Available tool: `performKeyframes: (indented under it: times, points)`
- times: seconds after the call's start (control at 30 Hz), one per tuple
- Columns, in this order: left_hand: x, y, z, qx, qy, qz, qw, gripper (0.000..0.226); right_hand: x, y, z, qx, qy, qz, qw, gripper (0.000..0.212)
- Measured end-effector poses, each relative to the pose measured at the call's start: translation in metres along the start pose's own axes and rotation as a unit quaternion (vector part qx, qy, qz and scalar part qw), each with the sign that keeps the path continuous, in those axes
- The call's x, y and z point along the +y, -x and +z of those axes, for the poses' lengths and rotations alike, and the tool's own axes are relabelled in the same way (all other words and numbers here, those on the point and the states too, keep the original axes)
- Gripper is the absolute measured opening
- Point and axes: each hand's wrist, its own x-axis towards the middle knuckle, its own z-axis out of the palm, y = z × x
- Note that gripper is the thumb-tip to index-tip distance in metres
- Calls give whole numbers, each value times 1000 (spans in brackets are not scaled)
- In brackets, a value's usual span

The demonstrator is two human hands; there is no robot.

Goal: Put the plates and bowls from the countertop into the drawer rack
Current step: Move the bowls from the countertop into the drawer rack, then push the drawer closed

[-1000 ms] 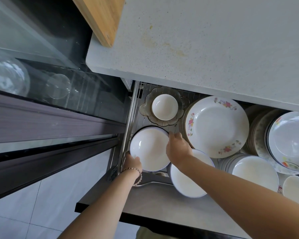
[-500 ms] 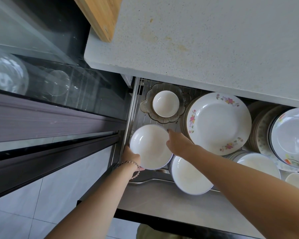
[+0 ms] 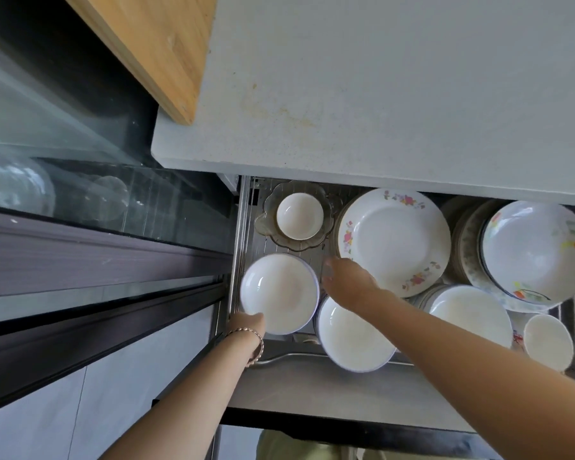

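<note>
On white bowl's (image 3: 279,293) rim, left hand's (image 3: 246,324) grip; right hand (image 3: 351,281) loose beside.

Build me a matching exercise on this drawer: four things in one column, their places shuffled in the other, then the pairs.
Things:
1. small white bowl
2. flowered plate
3. wooden cutting board
4. left front bowl

Places:
A. on the countertop, at its left edge
B. near rim held by the left hand
C. inside the glass scalloped dish
D. top of a plate stack, beside the right hand

Pairs: 1-C, 2-D, 3-A, 4-B
</note>
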Motion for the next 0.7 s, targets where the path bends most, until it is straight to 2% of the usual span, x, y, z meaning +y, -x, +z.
performKeyframes:
  times: [0.03, 0.17, 0.27, 0.33, 0.43, 0.6, 0.7]
  points:
    - [-1, 7, -1, 7, -25, 14, 1000, 42, 8, 9, -4, 15, -1, 3, 1000, 36]
    - [1, 35, 1, 7, -122, 117, 986, 31, 53, 57, -20, 45, -121, 54, 990, 37]
    - [6, 65, 17, -46, -94, 164, 981, 23, 97, 97, -21, 74, -162, 68, 982, 31]
    - [6, 92, 31, -53, -74, 197, 976, 18, 130, 123, -16, 98, -181, 76, 976, 25]
    - [-4, 138, 59, -59, -53, 232, 969, 20, 180, 160, -7, 92, -204, 94, 970, 31]
    - [-44, 202, 118, -112, 69, 169, 977, 15, 259, 221, 11, 107, -304, 104, 941, 20]
    - [-63, 223, 142, -119, 129, 146, 974, 15, 298, 241, 21, 127, -332, 141, 924, 21]
